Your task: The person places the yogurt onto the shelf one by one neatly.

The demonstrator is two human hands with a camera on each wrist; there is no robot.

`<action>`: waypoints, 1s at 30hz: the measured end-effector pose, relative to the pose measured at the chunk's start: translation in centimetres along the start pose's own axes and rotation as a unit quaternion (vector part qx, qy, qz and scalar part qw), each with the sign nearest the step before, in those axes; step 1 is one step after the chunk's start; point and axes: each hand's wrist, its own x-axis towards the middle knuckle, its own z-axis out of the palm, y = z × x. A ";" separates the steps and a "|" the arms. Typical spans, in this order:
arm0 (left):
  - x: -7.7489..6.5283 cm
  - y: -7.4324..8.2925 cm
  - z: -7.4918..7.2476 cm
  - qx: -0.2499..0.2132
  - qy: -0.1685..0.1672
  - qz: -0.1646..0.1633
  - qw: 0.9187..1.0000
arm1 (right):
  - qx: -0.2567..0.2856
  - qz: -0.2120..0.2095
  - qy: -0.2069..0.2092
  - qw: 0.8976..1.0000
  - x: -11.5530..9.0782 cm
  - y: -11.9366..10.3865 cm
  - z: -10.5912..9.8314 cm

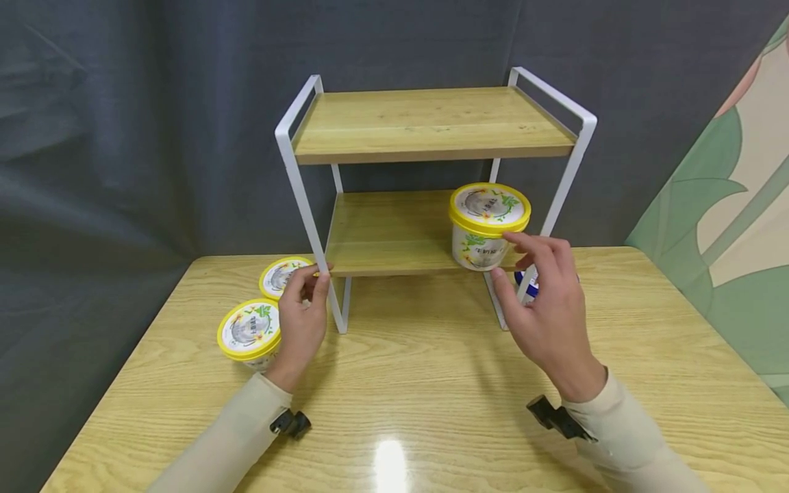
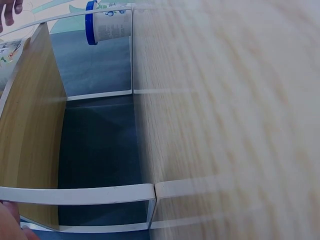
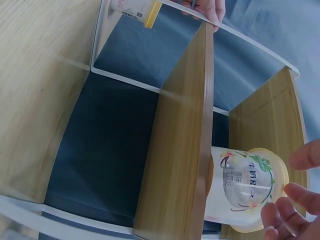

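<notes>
Head view: tub (image 1: 485,220) sat front right on the lower shelf (image 1: 388,233), hands well apart.
My left hand (image 1: 302,322) pinched the white rack's (image 1: 305,205) front-left leg at shelf height, probably to steady it, forearm angled inward; my right hand (image 1: 551,315), fingers loosely bent, touched the tub's rim without clamping, thumb held off.

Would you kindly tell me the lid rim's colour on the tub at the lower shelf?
The rim is yellow, clearest in the head view.
</notes>
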 end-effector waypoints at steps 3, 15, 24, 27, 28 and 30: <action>0.1 -0.1 -0.1 0.004 0.003 0.002 1.000 | 0.000 0.000 -0.003 1.000 0.0 0.2 0.0; -0.2 0.0 0.4 0.001 0.007 -0.011 1.000 | -0.032 -0.002 -0.097 0.995 -4.8 3.6 -0.1; -0.1 -0.3 0.4 0.004 -0.001 0.001 1.000 | -0.074 -0.080 -0.133 0.985 -6.5 7.8 -2.3; 0.0 -0.3 0.3 0.006 0.002 0.006 1.000 | -0.115 -0.134 -0.152 0.973 -6.0 8.9 -3.1; 0.0 -0.3 0.2 0.006 0.003 0.007 1.000 | -0.129 -0.152 -0.160 0.967 -5.9 9.3 -3.2; 0.0 -0.3 0.1 0.007 0.003 0.008 1.000 | -0.161 -0.188 -0.184 0.951 -5.7 9.9 -3.5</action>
